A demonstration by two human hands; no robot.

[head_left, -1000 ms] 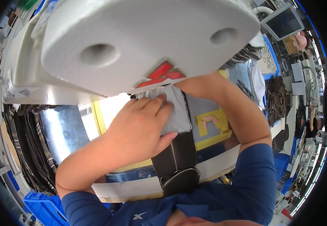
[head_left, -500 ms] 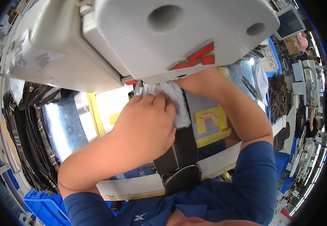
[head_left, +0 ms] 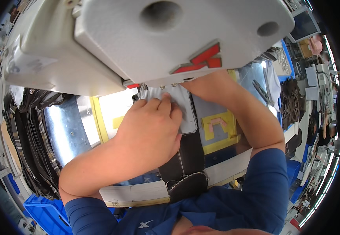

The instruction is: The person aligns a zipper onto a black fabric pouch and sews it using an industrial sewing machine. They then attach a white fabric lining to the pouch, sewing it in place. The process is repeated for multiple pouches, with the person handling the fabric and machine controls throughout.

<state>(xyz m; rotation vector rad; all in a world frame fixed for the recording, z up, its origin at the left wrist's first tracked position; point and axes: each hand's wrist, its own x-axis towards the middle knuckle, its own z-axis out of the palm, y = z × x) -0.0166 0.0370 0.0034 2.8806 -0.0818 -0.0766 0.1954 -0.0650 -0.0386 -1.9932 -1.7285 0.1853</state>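
My left hand (head_left: pixel 153 129) rests on a pale grey fabric piece (head_left: pixel 187 117) beneath the pale sewing machine head (head_left: pixel 224 27), its fingers curled and pressing on the fabric, thumb tucked at the lower right. A long black piece with zippers (head_left: pixel 189 156) runs from under the grey fabric toward my body. My right hand (head_left: pixel 205 84) reaches in from the right to the fabric's far edge, under the red emblem; the machine hides its fingertips. Small metal parts of the machine show just above my left fingertips.
Dark garment pieces (head_left: pixel 27 152) are stacked at the left, above a blue bin (head_left: pixel 46 209). Yellow tape (head_left: pixel 213 143) marks the table. Scissors (head_left: pixel 262 92), dark scraps (head_left: pixel 289 105) and a screen (head_left: pixel 305 23) sit at the right; other people are farther back.
Since one second ago my left fingers have curled more and the thumb has drawn in. The view has shifted, showing more of the machine's left side. Little differs from half a second ago.
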